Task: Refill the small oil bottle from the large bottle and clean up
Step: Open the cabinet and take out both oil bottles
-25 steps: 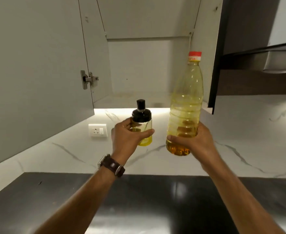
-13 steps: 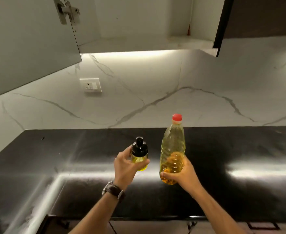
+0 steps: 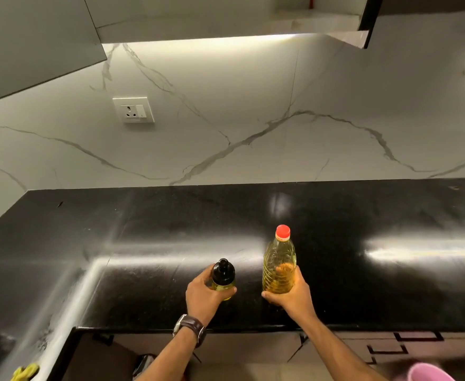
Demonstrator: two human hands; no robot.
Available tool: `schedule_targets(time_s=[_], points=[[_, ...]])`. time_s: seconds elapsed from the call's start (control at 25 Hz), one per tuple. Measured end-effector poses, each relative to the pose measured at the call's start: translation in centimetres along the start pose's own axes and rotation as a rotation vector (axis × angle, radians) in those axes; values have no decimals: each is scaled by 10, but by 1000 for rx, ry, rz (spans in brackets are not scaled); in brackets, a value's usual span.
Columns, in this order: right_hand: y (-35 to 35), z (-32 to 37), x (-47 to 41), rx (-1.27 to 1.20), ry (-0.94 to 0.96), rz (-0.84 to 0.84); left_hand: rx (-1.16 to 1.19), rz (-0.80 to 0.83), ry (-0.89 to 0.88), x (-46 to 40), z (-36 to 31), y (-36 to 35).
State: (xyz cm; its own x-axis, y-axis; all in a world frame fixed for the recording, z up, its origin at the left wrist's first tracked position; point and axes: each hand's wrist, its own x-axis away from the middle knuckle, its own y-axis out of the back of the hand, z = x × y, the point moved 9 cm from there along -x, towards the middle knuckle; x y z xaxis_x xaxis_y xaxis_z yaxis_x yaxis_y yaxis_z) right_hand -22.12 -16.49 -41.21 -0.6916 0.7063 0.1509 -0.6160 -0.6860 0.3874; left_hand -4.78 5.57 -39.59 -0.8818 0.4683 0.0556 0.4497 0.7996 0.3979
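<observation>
Setting both bottles down upright on the black bench (image 3: 335, 215) looks like the step in hand, so land them flat on their bases before you let go. Your left hand (image 3: 204, 295) grips the small oil bottle (image 3: 224, 279) low on its glass body, fingers (image 3: 227, 291) curled round the front, black cap upward. Your right hand (image 3: 290, 294) grips the large bottle (image 3: 279, 266) near its base, fingers wrapped round the ribbed lower part; its red cap (image 3: 282, 232) is on and the oil stands low in it. Both sit close to the bench's front edge, near each other but apart; whether either base already touches the surface, I cannot tell.

Place them a little further back from that edge, and leave a gap between them so that you can work each cap without knocking the other. The tall bottle, held low and light at the top, will probably tip easily, so release it only once it stands steady. Open the small one first.
</observation>
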Motion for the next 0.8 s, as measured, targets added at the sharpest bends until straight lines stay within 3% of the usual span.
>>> schedule_targets(time_s=[0.44, 0.8], points=[[-5, -22, -2, -17, -43, -6, -15, 15, 109, -10, 47, -14], [15, 8, 31, 21, 32, 48, -78, 104, 118, 4, 41, 2]])
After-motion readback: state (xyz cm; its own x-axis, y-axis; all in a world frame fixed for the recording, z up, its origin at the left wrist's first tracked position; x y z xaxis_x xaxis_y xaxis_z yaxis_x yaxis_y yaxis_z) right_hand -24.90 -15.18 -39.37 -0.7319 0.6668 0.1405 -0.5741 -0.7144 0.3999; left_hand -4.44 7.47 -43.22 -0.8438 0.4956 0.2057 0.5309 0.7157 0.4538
